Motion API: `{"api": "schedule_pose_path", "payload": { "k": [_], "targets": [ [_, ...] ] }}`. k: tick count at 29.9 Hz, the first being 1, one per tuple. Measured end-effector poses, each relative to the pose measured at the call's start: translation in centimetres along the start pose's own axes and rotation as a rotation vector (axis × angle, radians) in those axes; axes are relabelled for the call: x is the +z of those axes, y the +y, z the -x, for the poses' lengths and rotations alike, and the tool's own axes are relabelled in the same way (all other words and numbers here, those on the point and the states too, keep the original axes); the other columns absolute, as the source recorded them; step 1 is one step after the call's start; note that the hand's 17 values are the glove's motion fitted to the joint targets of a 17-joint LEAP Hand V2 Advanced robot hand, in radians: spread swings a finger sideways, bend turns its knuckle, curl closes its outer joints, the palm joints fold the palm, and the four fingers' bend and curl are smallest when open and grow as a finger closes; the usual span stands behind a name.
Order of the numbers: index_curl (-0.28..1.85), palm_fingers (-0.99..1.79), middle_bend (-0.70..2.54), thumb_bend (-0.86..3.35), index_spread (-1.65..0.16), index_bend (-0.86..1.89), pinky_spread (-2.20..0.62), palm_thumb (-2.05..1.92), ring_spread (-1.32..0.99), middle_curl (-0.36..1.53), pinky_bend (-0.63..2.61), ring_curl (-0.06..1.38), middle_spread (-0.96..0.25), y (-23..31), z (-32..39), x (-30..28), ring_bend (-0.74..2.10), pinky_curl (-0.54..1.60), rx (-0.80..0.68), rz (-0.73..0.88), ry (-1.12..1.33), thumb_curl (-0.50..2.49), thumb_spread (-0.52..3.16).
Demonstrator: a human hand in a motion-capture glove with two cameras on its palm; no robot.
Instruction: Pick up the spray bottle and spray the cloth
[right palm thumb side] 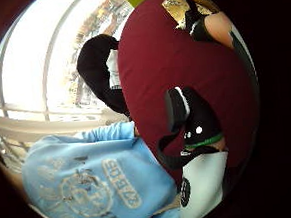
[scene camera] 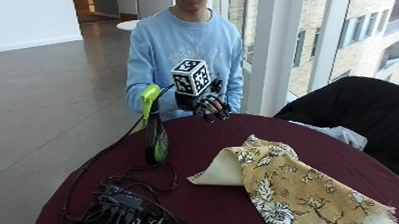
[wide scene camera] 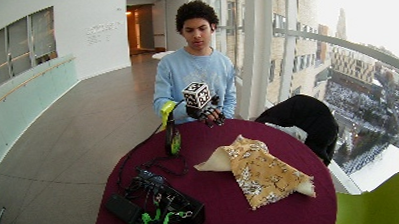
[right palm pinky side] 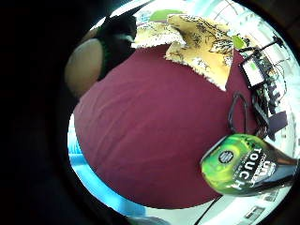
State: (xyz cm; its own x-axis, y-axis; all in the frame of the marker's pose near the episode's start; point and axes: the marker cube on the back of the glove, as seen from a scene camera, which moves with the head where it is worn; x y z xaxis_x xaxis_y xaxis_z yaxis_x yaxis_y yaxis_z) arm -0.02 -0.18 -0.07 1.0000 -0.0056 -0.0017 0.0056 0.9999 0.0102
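Above the table [scene camera: 209, 191], hand [scene camera: 211, 105] hangs beside spray bottle [scene camera: 154, 131]

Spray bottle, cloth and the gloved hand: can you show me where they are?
spray bottle [scene camera: 155, 136]: outside view, on its dark body below the green trigger head.
cloth [scene camera: 282, 181]: outside view, on its yellow flowered middle.
gloved right hand [scene camera: 211, 105]: outside view, on its fingers above the table.

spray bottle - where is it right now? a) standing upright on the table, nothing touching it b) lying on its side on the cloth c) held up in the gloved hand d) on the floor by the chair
a: the spray bottle stands upright on the dark red table, while the gloved right hand hovers beside its top without touching it and the yellow floral cloth lies apart from it.
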Motion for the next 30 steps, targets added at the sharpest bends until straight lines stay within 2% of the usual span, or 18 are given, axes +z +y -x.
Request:
{"api": "schedule_pose_path", "payload": {
  "k": [8, 18, 30],
  "targets": [
    [0.24, 0.67, 0.34, 0.38, -0.25, 0.42, 0.19, 0.59, 0.02, 0.19, 0.25, 0.11, -0.03, -0.3, 0.2, -0.3, 0.17, 0.16, -0.004, -0.011, 0.002, 0.17, 0.8],
    [0.31, 0.66, 0.31, 0.33, -0.3, 0.38, 0.22, 0.62, 0.03, 0.25, 0.2, 0.14, -0.03, 0.6, 0.2, -0.5, 0.16, 0.21, 0.008, -0.029, -0.009, 0.23, 1.05],
    [0.32, 0.65, 0.27, 0.26, -0.34, 0.24, 0.24, 0.65, 0.03, 0.3, 0.2, 0.17, -0.03, 8.0, -0.3, -2.0, 0.19, 0.26, 0.093, -0.163, -0.121, 0.28, 1.16]
  ]
}}
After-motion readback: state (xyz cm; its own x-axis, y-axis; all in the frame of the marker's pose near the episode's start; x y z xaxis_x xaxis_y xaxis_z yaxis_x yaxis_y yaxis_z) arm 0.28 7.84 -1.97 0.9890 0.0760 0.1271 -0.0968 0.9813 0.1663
